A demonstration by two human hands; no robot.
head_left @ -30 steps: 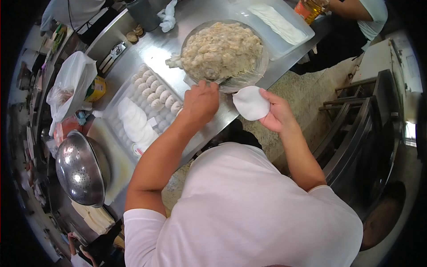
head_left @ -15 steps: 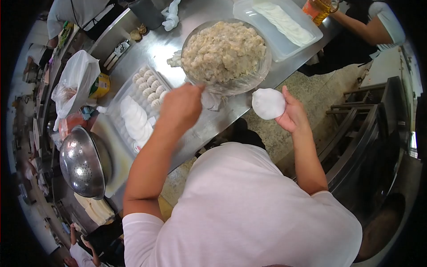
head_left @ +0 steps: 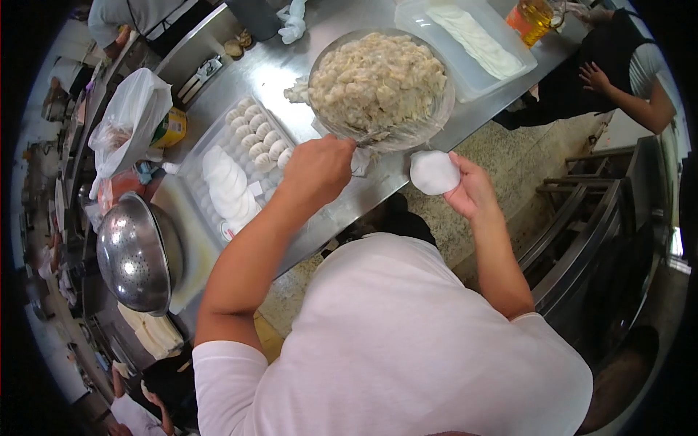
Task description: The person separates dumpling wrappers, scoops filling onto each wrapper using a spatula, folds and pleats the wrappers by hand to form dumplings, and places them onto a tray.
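Note:
My left hand (head_left: 318, 168) is closed round a thin metal utensil (head_left: 372, 136), whose far end dips into the near edge of a heaped pale, chunky filling (head_left: 378, 80). That end is partly buried, so its shape is unclear. The filling sits in a round bowl with clear plastic (head_left: 438, 120) around its rim. My right hand (head_left: 471, 187) holds a round white dumpling wrapper (head_left: 435, 173) by its right edge, just off the table's front edge. Left of my left hand, a clear plastic tray (head_left: 195, 161) carries rows of folded dumplings (head_left: 256, 134) and overlapping wrappers (head_left: 231, 189).
A perforated steel colander (head_left: 134, 254) stands at the left, near a white plastic bag (head_left: 134, 116). Behind the bowl, a plastic tub (head_left: 465, 83) holds a long white piece. An oil bottle (head_left: 531, 22) and another person (head_left: 618, 73) are at the far right.
My left hand has moved slightly right, bringing the utensil into the filling's edge. The wrapper stays in my right hand. At the right, the other person's hand has come away from the oil bottle.

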